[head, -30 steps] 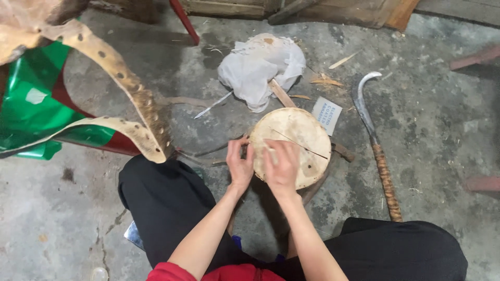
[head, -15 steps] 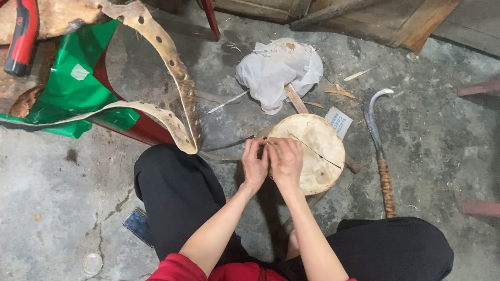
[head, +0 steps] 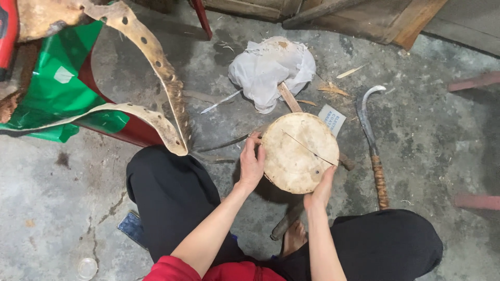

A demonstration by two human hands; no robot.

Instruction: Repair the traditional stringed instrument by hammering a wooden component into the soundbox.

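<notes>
A rough grey concrete floor (head: 78,208) fills the head view, stained and cracked toward the lower left, with wooden boards (head: 364,15) along the top edge. The person sits low, black trouser legs spreading across the bottom of the frame and a bare foot (head: 294,237) showing between them.

At the centre of the frame sits a round, pale disc of hide (head: 299,152), its flat face turned up to the camera. Being round, it has no long axis of its own; the only line on it is a thin dark strand or crack (head: 308,148) running from its upper left down to its lower right. The left hand (head: 251,164) rests against the disc's left rim, fingers curled over the edge, thumb on the side. The right hand (head: 320,190) cups the lower right rim from below, fingers partly hidden under the disc, so how tightly they close cannot be told. Both hands touch it, on nearly opposite sides, so the disc lies between them and slightly above them in the frame.

A wooden stick (head: 288,97) pokes out from beyond the disc's top edge, toward a crumpled white cloth (head: 271,70) in the upper middle. A small printed card (head: 332,118) lies just beside the disc's upper right. Further right a curved sickle (head: 372,135) lies lengthwise, blade upward, wrapped handle downward. In the upper left, a punched strip of raw hide (head: 156,57) arcs over green plastic sheeting (head: 57,88).
</notes>
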